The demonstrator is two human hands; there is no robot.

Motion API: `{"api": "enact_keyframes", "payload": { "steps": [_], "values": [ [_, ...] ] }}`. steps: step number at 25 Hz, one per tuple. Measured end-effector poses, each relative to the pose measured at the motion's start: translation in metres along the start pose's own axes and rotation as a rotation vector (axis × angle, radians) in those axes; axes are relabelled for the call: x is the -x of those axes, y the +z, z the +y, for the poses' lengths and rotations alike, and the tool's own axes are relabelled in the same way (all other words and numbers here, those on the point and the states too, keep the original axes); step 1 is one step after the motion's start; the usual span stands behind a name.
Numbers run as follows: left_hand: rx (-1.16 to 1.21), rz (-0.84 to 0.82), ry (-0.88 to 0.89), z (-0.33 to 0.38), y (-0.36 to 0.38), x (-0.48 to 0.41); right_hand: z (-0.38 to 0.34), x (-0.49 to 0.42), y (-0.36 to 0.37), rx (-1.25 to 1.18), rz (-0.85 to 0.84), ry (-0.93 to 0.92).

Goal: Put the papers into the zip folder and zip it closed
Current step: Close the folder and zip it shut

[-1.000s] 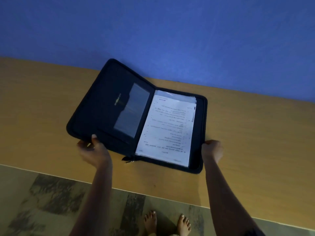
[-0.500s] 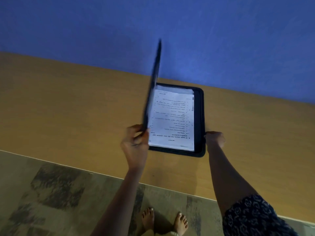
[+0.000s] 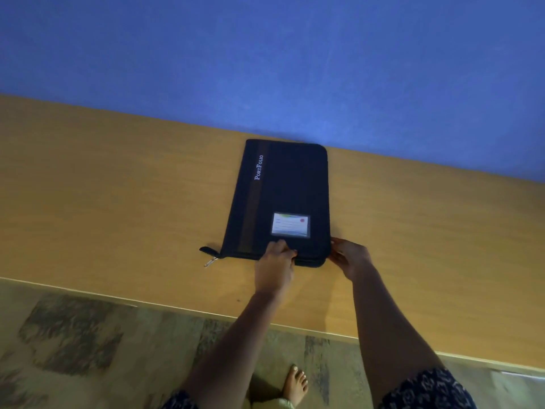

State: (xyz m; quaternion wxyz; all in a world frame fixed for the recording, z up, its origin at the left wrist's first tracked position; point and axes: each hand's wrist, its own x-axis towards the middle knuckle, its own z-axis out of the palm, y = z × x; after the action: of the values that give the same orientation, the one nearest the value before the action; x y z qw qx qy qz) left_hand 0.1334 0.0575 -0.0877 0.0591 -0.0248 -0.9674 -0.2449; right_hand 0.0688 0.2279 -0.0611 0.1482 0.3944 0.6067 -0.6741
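The dark navy zip folder (image 3: 283, 196) lies folded shut on the wooden table (image 3: 118, 202), with white "PortFolio" lettering and a label window (image 3: 290, 225) on its cover. The papers are hidden inside. My left hand (image 3: 275, 261) rests on the near edge of the cover, fingers pressing down on it. At the near right corner of the folder my right hand (image 3: 349, 256) touches its side. The zipper pull (image 3: 210, 261) hangs loose at the near left corner, with its dark tab sticking out.
The table runs along a blue wall (image 3: 265, 69). Its near edge (image 3: 177, 307) crosses the view above a patterned floor (image 3: 73, 335). A bare foot (image 3: 295, 383) stands below the table edge.
My left hand swung the left cover up and over onto the papers, so the folder went from open to folded shut. The right hand stayed at the near right corner.
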Motion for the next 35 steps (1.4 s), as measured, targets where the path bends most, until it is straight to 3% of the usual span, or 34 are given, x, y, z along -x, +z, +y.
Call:
{"api": "enact_keyframes", "payload": {
  "steps": [8, 12, 14, 18, 23, 29, 35],
  "values": [
    [-0.087, -0.194, 0.197, -0.026, -0.003, -0.002, 0.027, 0.002, -0.007, -0.082, 0.057, 0.071],
    [-0.192, -0.114, 0.145, -0.083, -0.037, 0.011, 0.043, 0.012, 0.012, 0.218, 0.442, -0.123],
    [-0.262, -0.086, 0.079, -0.114, -0.059, 0.018, 0.056, 0.031, 0.034, 0.277, 0.514, -0.306],
    [-0.326, -0.099, 0.082, -0.145, -0.078, 0.029, 0.096, 0.066, 0.094, 0.335, 0.251, -0.389],
    [-0.163, -0.165, -0.045, -0.155, -0.076, 0.021, 0.13, 0.096, 0.162, 0.647, -0.038, -0.415],
    [0.166, -0.278, -0.164, -0.157, -0.075, 0.012, 0.133, 0.1, 0.192, 0.762, 0.003, -0.394],
    [0.136, -0.293, -0.12, -0.164, -0.076, 0.0, 0.135, 0.095, 0.187, 0.883, 0.001, -0.514]
  ]
}}
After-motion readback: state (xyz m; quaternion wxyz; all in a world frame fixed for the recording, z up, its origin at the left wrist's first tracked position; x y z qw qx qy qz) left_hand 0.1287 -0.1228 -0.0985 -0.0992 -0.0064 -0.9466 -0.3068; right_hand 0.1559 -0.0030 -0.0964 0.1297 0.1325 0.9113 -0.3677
